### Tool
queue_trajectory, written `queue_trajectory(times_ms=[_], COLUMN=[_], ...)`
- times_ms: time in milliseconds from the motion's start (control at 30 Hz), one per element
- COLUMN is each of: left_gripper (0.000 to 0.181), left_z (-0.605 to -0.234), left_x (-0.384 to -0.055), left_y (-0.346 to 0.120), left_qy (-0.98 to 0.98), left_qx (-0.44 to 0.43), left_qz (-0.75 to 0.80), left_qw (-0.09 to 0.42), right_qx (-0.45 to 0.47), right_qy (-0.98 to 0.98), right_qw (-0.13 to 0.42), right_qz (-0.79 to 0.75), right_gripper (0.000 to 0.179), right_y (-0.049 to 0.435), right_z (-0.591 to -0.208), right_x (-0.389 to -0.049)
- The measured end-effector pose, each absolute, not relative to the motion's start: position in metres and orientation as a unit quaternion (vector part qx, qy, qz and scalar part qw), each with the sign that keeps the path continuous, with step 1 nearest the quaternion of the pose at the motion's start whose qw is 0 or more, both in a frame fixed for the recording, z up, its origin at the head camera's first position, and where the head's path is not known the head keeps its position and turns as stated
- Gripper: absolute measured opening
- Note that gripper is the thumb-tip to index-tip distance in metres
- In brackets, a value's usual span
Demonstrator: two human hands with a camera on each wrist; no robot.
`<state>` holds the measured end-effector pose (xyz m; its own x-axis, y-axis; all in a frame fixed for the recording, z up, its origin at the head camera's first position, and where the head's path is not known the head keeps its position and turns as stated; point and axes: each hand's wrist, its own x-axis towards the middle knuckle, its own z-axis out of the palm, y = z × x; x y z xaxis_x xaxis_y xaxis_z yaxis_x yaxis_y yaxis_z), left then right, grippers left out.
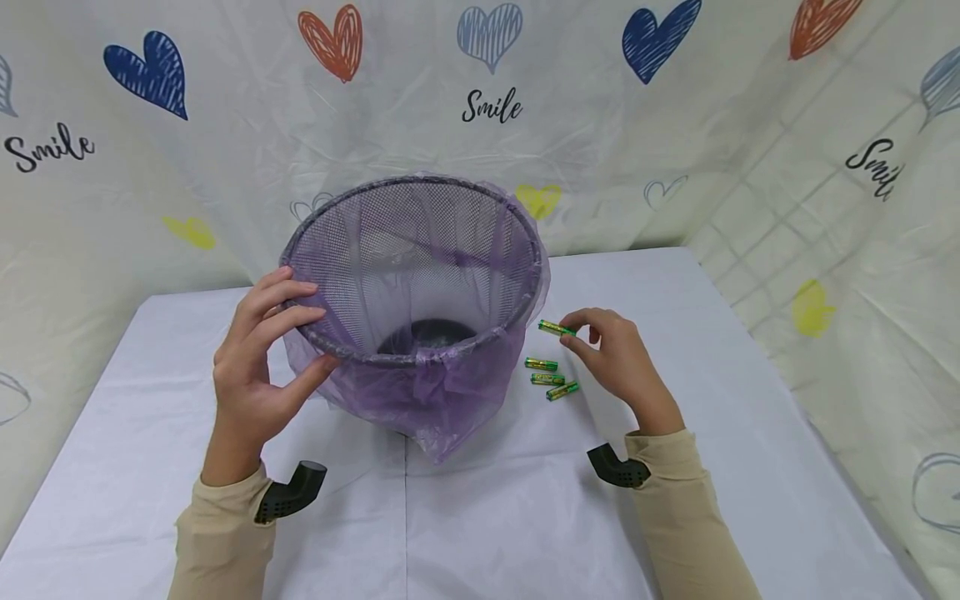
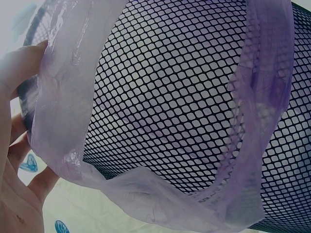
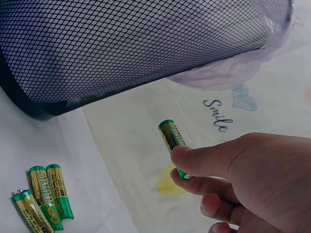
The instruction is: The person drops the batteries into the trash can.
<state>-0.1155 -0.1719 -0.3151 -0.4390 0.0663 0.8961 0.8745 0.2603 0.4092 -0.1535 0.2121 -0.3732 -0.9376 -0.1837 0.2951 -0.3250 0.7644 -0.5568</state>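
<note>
A black mesh wastebasket [image 1: 420, 212], lined with a thin purple plastic bag [image 1: 457, 387], stands on the table with its mouth tilted toward me. My left hand [image 1: 255, 367] grips its rim at the left, thumb on the near side and fingers over the edge. In the left wrist view, the bag [image 2: 63, 97] is folded over the mesh [image 2: 160, 87]. To the right of the basket, my right hand [image 1: 615, 354] pinches a green and gold battery [image 1: 553, 327] between thumb and fingers, above the table. Three similar batteries [image 3: 43, 194] lie together below it.
A white cloth covers the table [image 1: 480, 533]. Behind and to the right hangs a pale sheet [image 1: 405, 108] printed with hearts and "Smile". Black curved devices [image 1: 292, 492] sit at both wrists, over beige sleeves [image 1: 225, 542].
</note>
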Motion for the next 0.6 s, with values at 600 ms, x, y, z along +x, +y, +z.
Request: queue_trajectory(times_ms=[600], left_gripper=[0.048], left_z=[-0.316], left_x=[-0.116], left_y=[-0.172], left_qy=[-0.686], left_qx=[-0.344], left_qz=[-0.500], left_qw=[0.402], right_qx=[0.140], right_qy=[-0.933], right_qw=[0.127], right_qz=[0.307], right_gripper=[0.018], right_y=[0.211], right_z=[-0.363], right_x=[-0.148])
